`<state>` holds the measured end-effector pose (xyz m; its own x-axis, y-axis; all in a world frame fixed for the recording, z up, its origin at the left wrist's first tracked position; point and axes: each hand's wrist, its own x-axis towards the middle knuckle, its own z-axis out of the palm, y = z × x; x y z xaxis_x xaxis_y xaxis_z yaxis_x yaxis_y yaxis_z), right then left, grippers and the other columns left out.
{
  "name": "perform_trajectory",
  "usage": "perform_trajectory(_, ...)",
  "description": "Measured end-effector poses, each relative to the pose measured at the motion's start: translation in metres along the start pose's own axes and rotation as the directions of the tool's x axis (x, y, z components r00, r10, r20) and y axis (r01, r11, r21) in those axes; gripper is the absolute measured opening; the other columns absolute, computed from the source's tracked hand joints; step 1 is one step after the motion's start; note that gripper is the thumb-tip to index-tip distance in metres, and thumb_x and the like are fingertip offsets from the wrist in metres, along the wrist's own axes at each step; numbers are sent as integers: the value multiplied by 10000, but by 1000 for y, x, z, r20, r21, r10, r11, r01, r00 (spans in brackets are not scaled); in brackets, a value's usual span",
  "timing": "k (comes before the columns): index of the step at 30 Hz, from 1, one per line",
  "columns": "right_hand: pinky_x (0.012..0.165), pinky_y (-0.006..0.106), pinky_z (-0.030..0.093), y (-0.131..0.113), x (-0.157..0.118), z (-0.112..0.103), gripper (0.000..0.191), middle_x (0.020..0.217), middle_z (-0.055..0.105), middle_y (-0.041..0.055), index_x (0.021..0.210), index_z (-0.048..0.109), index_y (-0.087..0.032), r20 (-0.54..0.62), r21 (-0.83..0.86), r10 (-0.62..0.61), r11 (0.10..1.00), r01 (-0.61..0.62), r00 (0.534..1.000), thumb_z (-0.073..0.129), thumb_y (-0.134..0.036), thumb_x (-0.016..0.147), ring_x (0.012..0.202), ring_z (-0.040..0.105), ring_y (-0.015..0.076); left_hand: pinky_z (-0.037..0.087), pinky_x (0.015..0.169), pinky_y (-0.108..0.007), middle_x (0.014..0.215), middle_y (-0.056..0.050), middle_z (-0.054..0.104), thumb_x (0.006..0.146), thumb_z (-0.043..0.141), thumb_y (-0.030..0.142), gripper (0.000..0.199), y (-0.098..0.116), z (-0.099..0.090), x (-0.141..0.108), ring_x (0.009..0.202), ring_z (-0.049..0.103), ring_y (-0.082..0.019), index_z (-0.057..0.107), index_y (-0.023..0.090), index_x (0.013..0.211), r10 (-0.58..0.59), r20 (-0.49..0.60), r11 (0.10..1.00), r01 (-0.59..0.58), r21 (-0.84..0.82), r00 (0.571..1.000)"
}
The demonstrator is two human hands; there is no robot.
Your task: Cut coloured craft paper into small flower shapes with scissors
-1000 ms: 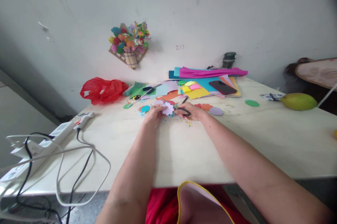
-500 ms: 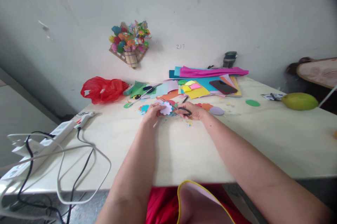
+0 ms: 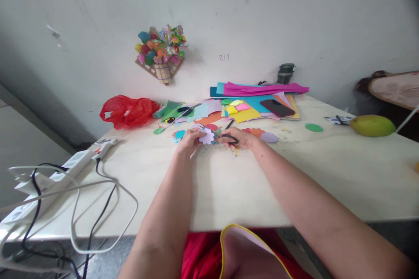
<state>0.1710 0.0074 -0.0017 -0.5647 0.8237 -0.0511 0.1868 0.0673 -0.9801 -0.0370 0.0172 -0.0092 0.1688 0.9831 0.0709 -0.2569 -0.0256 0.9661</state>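
Observation:
A pale purple paper flower with scalloped edges [image 3: 207, 136] is pinched at its left side by my left hand [image 3: 191, 139]. Black-handled scissors [image 3: 231, 138] are gripped in my right hand [image 3: 240, 136], their blades pointing left at the flower's upper right edge. Small paper scraps [image 3: 236, 153] lie under and around my hands. Just left of my left hand are blue and orange cut flowers [image 3: 178, 136]. To the right of my right hand lie an orange flower [image 3: 257, 132] and a purple disc [image 3: 269, 138].
Coloured sheets [image 3: 248, 115] and a phone [image 3: 277, 108] lie behind my hands. A second pair of scissors [image 3: 186, 111] and a red plastic bag [image 3: 129, 112] are at back left. A power strip [image 3: 65, 176] with cables is at left, a yellow-green fruit [image 3: 372, 125] at right.

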Motion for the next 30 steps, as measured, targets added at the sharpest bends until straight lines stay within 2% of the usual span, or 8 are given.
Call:
perform_trajectory(8, 332, 179, 254, 4, 3, 1, 229, 408, 507, -45, 646, 559, -150, -12, 72, -14, 997, 15, 1000, 711, -305, 716, 315, 379, 52, 393, 470, -257, 473, 0, 549, 512, 743, 213, 204, 0, 3, 0, 447, 512, -123, 546, 163, 502, 11, 19, 1000, -11, 8, 1000)
perform_trajectory(18, 306, 157, 209, -4, 1, 7, 288, 418, 500, -43, 615, 536, -143, -73, 84, 17, 996, -10, 997, 728, -325, 728, 316, 371, 34, 405, 492, -250, 469, 29, 498, 507, 753, 198, 224, -3, 10, 1, 445, 456, -90, 534, 159, 494, 33, -66, 998, -36, -46, 997)
perform_trajectory(30, 299, 144, 229, -7, 3, 13, 281, 419, 495, -53, 610, 542, -143, -141, 129, 56, 991, -38, 988, 756, -303, 695, 316, 366, 28, 424, 508, -248, 506, 16, 548, 519, 735, 181, 198, -5, 15, 1, 488, 516, -110, 538, 163, 514, 1, -156, 997, -13, -74, 988)
